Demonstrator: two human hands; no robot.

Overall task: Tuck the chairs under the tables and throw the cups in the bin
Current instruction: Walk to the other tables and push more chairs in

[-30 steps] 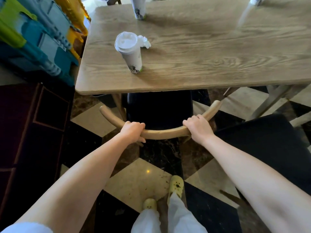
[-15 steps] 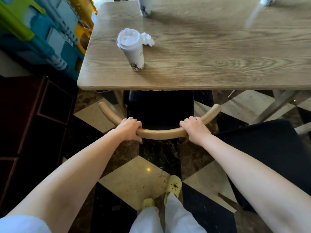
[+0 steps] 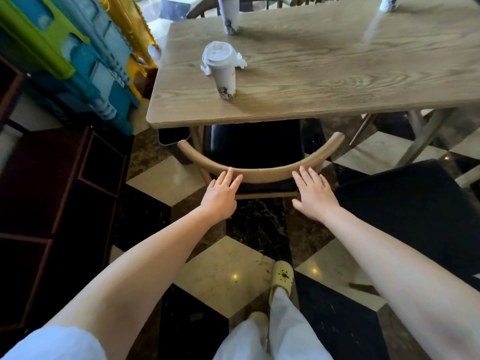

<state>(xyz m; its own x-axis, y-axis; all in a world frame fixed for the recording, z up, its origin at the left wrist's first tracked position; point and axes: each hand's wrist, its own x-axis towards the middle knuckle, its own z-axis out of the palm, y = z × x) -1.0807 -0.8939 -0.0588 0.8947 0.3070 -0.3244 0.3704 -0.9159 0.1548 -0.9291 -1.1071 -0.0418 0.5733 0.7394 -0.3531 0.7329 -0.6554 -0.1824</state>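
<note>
Far left: stacked coloured plastic crates (image 3: 65, 55), dark wood cabinet (image 3: 52, 203) below them. Left hand (image 3: 220, 194) flat, grip apart — fingertips touching the curved wooden backrest (image 3: 262, 174) of the chair, not wrapped round it. Chair's black seat (image 3: 253, 144) sits partly under the desk (image 3: 324, 74), backrest just outside the desk edge. On the desk near the left end, a lidded white cup (image 3: 222, 68) stands upright, crumpled tissue (image 3: 240, 61) beside it; second cup (image 3: 229, 15) further back, a third (image 3: 387, 2) at top right, cropped. Right hand (image 3: 315, 196) open too, fingers spread — tips at the backrest. Another black chair seat (image 3: 415, 209) on the right, out from the desk.
</note>
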